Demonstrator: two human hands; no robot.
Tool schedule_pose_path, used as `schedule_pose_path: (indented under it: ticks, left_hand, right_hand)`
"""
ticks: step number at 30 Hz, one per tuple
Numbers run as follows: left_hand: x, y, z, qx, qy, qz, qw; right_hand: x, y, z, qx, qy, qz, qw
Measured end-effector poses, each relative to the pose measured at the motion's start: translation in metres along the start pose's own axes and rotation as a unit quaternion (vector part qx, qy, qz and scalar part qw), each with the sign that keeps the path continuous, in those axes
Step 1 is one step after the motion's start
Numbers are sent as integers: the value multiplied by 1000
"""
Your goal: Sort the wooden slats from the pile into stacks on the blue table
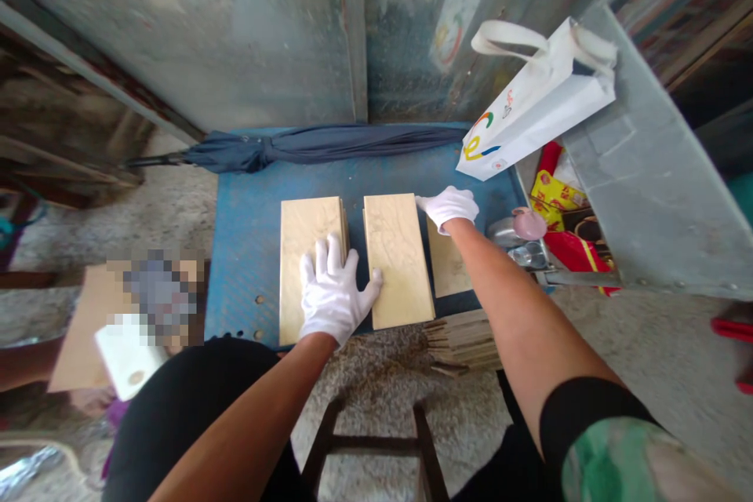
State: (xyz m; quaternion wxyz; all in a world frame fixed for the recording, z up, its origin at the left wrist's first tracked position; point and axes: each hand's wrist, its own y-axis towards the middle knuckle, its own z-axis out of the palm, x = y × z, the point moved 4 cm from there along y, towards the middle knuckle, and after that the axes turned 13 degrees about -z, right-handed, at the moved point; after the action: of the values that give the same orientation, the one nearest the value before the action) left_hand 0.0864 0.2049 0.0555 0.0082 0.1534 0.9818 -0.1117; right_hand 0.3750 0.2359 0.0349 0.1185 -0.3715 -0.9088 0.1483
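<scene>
Three sets of pale wooden boards lie side by side on a blue table (247,227). My left hand (334,290), in a white glove, rests spread on the left stack of boards (306,227), its thumb at the left edge of the middle stack of boards (397,251). Gloved in white too, my right hand (450,208) is over the far end of the right boards (450,267). One digit stretches out to the middle stack's far right corner; the other fingers are partly hidden. My right forearm covers part of the right boards.
A folded dark umbrella (329,146) lies along the table's back edge. At the right stand a white paper bag (523,114), a pink cup (529,224) and a metal panel (664,172) beside colourful packets (556,200). A wooden stool (376,445) is below. Another person's arm (29,365) shows at left.
</scene>
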Motion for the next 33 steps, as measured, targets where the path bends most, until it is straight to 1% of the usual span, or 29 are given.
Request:
schedule_pose_path:
  ticks: [4,9,13,17,19,21,23,24,26,27,28,29,31,33]
  left_hand:
    - [0,0,1,-3,-5,2,1000]
    - [0,0,0,10,-8,-2,1000]
    - [-2,1,-3,21,2,-3,1000]
    - [-2,0,-4,26,3,-6,1000]
    - [-3,0,-3,19,-5,-2,1000]
    - [-3,0,-3,8,-15,3,1000]
    - [-3,0,-3,-3,-25,7,1000]
    - [-3,-1,-3,-6,-30,7,1000]
    - [-4,-2,-4,-6,-38,8,999]
    - [-5,-2,-4,-5,-43,10,999]
    - [-5,-3,-5,-4,-48,11,999]
    - [-5,-3,-5,-3,-54,13,998]
    - [-5,-3,-4,-3,-67,14,998]
    - [-5,-3,-2,-5,-77,13,997]
  right_hand:
    - [-8,8,20,23,-10,20,999]
    - [-21,13,34,28,-22,9,999]
    - [-23,13,39,20,-13,6,1000]
    - [-26,9,37,-17,6,3,1000]
    - [-33,4,35,-29,25,-15,999]
    - [-46,-7,34,-34,45,-50,997]
    - [-68,-29,35,-47,64,-73,994]
    - [-81,-45,36,-58,75,-73,993]
    - [-112,-83,40,-80,92,-51,991]
    - [-128,-105,43,-81,98,-34,991]
    - [-143,-128,46,-72,100,-22,992]
    - [-156,-152,51,-48,100,-15,994]
    - [-178,-197,63,23,97,18,995]
    - [-193,-237,75,75,70,52,993]
